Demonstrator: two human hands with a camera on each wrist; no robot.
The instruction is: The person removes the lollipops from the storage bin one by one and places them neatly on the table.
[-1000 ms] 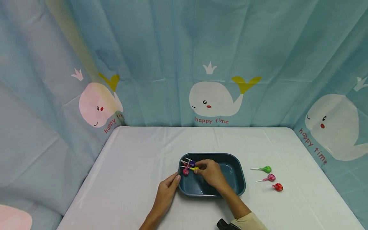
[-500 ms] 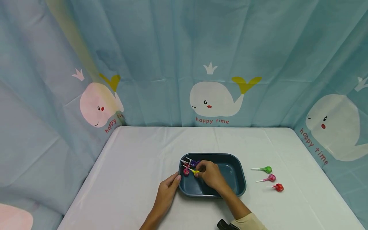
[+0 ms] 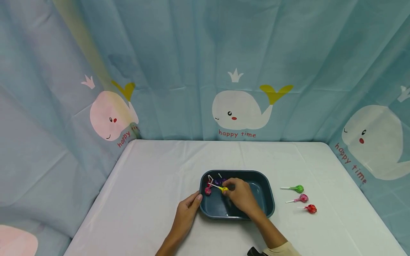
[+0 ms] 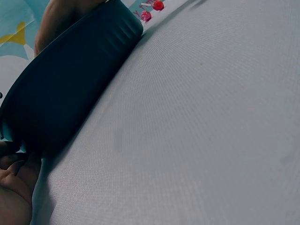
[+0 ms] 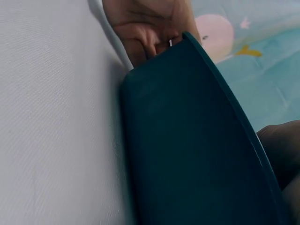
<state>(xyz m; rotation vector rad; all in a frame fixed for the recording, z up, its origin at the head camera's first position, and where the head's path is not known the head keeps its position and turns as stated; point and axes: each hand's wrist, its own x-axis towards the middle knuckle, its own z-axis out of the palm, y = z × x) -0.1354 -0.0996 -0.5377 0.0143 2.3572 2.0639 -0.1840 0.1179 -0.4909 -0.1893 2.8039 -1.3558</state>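
Observation:
A dark blue-green tray [image 3: 213, 212] stands on the white table, with several wrapped lollipops bunched in its far left part. My left hand [image 3: 186, 215] grips the tray's left side, thumb by the rim; the left wrist view shows its fingers [image 4: 26, 176] against the outer wall. Inside the tray, my right hand [image 3: 241, 196] pinches a yellow lollipop [image 3: 223, 189] near its candy end, with the stick pointing left. A pinkish-red lollipop [image 3: 208, 191] lies at the left wall. Purple lollipops [image 3: 217, 182] are beside the right fingertips, partly hidden.
Right of the tray, a green lollipop [image 3: 299, 188], a pink lollipop [image 3: 303, 198] and a red lollipop [image 3: 311, 209] lie on the table [image 3: 153, 167]. A whale-print curtain [image 3: 179, 71] hangs behind and along both sides.
My right hand has shifted slightly right with the yellow lollipop. Purple lollipops have moved right and a stick now points up beside them. My left hand stays on the tray.

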